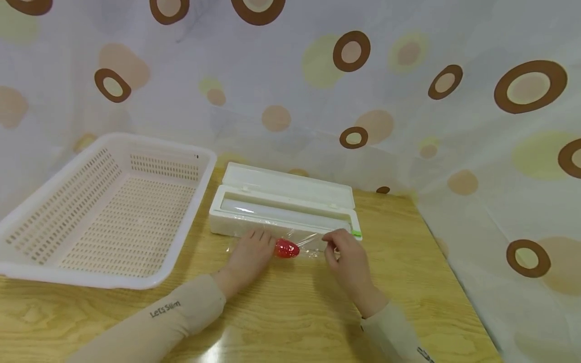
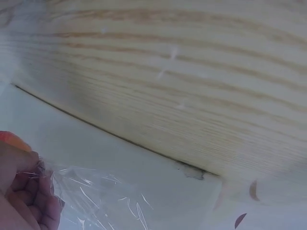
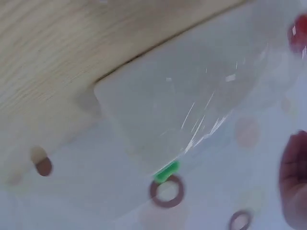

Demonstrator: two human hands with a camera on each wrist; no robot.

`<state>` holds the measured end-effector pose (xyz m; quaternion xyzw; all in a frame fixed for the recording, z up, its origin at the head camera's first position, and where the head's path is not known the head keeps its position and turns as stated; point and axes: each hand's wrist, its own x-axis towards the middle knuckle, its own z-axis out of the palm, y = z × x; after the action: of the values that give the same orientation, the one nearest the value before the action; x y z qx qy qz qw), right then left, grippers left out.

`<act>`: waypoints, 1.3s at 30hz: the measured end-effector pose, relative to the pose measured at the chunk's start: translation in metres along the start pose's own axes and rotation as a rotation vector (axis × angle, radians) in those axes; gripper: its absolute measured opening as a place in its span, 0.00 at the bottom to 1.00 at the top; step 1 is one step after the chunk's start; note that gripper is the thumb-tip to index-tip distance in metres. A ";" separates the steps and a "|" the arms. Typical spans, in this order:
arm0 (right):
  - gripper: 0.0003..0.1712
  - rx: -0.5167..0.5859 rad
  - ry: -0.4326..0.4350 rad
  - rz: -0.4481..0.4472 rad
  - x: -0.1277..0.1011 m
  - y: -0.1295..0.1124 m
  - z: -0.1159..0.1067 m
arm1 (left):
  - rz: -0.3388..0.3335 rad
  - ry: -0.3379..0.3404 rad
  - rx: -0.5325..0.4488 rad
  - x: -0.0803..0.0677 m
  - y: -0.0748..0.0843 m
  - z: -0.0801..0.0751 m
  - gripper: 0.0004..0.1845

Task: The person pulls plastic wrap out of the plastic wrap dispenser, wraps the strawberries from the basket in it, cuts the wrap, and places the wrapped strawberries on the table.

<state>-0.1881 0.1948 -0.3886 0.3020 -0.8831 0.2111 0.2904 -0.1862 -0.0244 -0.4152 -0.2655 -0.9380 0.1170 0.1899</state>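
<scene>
A white plastic-wrap dispenser box (image 1: 272, 227) lies with its lid raised and a roll of wrap (image 1: 281, 214) inside. Clear plastic wrap (image 2: 91, 191) hangs over its front side. A red strawberry (image 1: 287, 248) is at the wrap, in front of the box. My left hand (image 1: 251, 254) is beside the strawberry, and its thumb and fingers pinch the wrap in the left wrist view. My right hand (image 1: 348, 259) is at the box's right front, fingers bent near the wrap; whether it grips the wrap is unclear. A green slider (image 3: 167, 171) sits at the box's right end.
To the left stands a white slotted plastic basket (image 1: 206, 174). The wood-grain table (image 1: 281, 317) runs under everything. A curtain-like sheet with brown rings (image 1: 272, 70) closes off the back and right sides.
</scene>
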 end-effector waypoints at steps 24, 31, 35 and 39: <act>0.15 -0.290 -0.035 -0.254 -0.004 -0.007 0.037 | -0.068 0.005 -0.336 -0.002 -0.012 -0.006 0.14; 0.23 -0.386 -0.163 -0.159 0.001 -0.015 0.036 | -0.070 0.046 -0.409 -0.004 -0.015 -0.007 0.11; 0.14 -0.397 -0.156 -0.136 0.005 -0.018 0.039 | -0.062 0.051 -0.425 -0.004 -0.014 -0.006 0.11; 0.08 -0.390 -0.130 -0.114 0.007 -0.018 0.041 | -0.051 0.058 -0.407 -0.005 -0.014 -0.004 0.13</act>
<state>-0.1965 0.1563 -0.4106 0.3024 -0.9057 -0.0006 0.2971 -0.1870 -0.0378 -0.4084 -0.2780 -0.9427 -0.0876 0.1623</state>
